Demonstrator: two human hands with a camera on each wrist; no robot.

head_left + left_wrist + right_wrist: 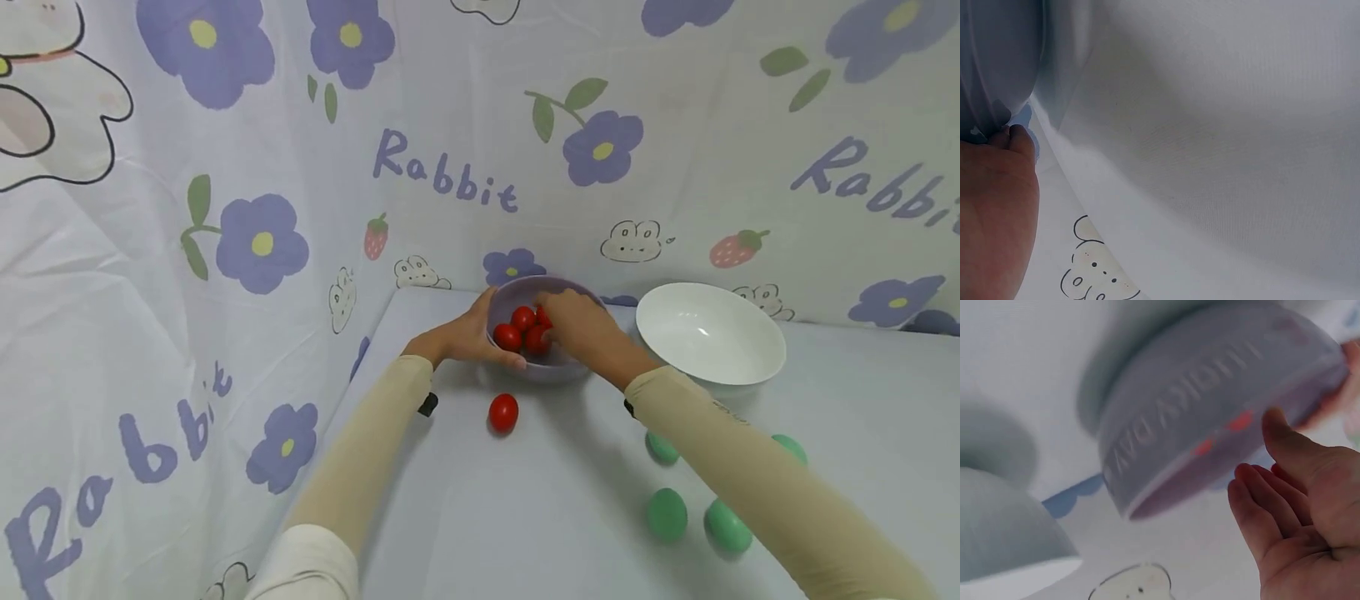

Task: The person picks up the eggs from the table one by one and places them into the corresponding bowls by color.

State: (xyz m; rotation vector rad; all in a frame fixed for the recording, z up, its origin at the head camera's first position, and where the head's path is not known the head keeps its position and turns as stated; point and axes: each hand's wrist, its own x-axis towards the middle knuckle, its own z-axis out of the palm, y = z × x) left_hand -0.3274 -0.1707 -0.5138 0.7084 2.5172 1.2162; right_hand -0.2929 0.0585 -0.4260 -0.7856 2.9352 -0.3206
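A light purple bowl point(551, 373) holds several smooth red eggs point(507, 337). My left hand point(467, 332) grips the bowl's left side, its thumb along the near wall. In the left wrist view, fingertips point(1017, 134) meet the bowl's outside low down. My right hand point(581, 329) reaches in over the right rim, thumb and fingers on either side of a red egg. The right wrist view shows that hand's thumb and fingers point(1254, 500) apart at the bowl's mouth, with no egg visible between them. Another red egg point(503, 413) lies on the table in front of the bowl.
A white bowl point(708, 333) stands right of the purple one. Several green eggs point(667, 515) lie on the white table point(480, 517) near and beneath my right forearm. A printed curtain point(450, 92) hangs behind and to the left.
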